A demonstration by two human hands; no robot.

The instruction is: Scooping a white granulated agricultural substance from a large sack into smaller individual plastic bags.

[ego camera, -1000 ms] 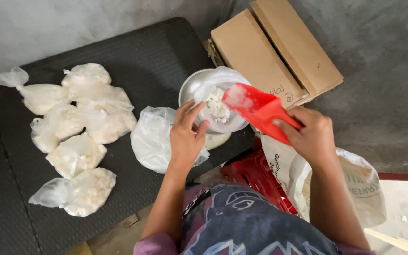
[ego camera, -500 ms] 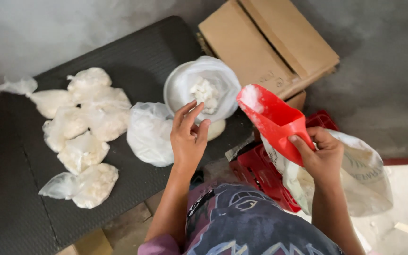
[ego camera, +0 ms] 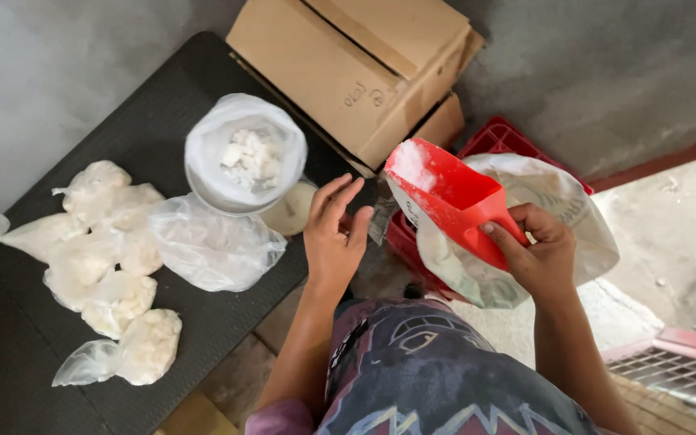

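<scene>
Soft daylight from right (brightest there), sharp, shadows faint.

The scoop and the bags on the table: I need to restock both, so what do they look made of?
The scoop, held in the right hand, looks like moulded red plastic: uniform colour, smooth, slightly glossy, thin rigid walls, dusted with white powder. The bags appear to be thin clear plastic film: the white lumps show through, and the surface crinkles and glints. The exact type of plastic cannot be told.

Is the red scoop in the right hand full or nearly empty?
Nearly empty: the red scoop in the right hand shows only a thin white dusting near its rim.
</scene>
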